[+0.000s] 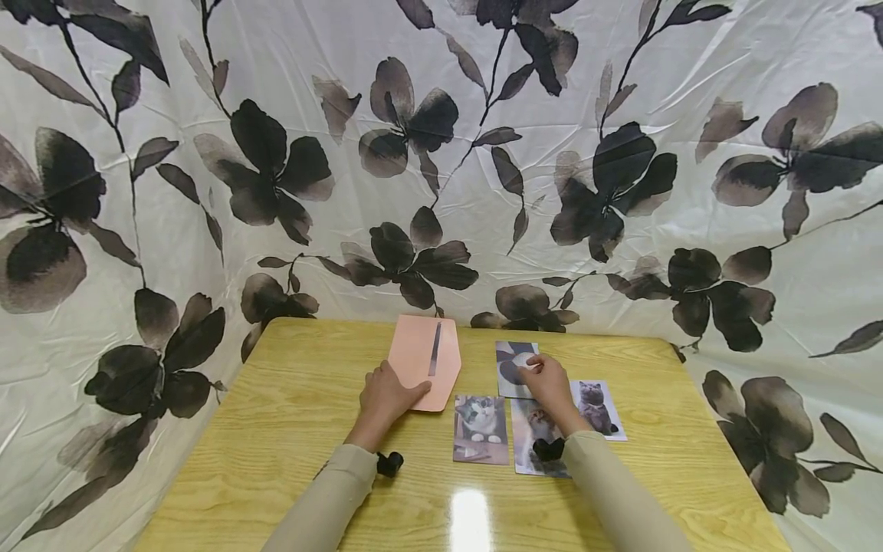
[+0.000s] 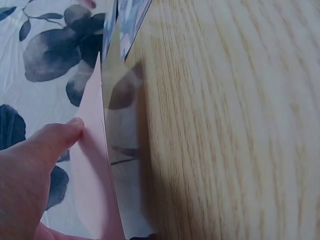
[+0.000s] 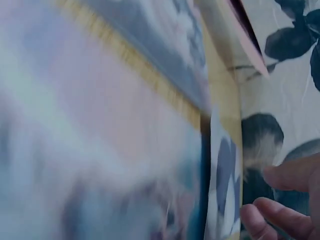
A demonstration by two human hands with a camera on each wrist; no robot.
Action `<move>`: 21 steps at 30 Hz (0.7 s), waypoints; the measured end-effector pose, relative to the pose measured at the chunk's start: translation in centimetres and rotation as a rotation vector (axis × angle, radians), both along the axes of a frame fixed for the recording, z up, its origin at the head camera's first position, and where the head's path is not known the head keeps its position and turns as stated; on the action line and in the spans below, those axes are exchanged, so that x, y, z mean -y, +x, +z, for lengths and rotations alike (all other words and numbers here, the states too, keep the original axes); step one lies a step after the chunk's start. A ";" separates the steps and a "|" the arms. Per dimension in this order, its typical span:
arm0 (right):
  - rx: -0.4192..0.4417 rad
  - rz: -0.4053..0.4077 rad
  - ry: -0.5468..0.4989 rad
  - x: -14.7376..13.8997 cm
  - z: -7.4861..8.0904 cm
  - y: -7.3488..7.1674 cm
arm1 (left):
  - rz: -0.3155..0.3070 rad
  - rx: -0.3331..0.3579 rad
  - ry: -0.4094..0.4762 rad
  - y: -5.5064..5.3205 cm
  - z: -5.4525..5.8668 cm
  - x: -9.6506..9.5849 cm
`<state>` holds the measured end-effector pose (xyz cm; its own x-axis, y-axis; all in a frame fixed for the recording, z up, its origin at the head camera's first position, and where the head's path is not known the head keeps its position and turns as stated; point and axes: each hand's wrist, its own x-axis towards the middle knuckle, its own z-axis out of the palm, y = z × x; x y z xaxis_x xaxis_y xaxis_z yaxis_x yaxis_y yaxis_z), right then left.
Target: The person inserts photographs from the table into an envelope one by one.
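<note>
Left fingers [image 1: 381, 381] grip a pink envelope [image 1: 411, 353]; right fingers [image 1: 543, 366] bend loosely, apart from their thumb, over a patterned card [image 1: 510, 373].

Creased floral cloth [image 1: 441, 153] hangs beyond both sets of fingers, behind the glossy, wood-grained surface [image 1: 290, 491]. The angular envelope, ahead of the left fingers, looks light, smooth and easily creased, best held along a flat edge. Rectangular cat cards [image 1: 480, 429], on the near side of the right fingers, seem thin, stiffish and slippery. The patterned card, beneath those fingertips, probably handles alike, best taken at its rim.
</note>
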<state>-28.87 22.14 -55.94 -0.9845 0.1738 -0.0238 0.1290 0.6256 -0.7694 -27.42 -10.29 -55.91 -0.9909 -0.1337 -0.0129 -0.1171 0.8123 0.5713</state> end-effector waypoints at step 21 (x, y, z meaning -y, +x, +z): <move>0.042 0.031 0.136 -3.2 -1.3 0.0 | -0.005 0.011 0.000 0.1 0.2 0.3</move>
<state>-28.83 25.38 -57.29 -0.9882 0.1473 -0.0431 0.1378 0.7278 -0.6719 -27.33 -10.56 -55.74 -0.9914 -0.1287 -0.0236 -0.1191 0.8127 0.5703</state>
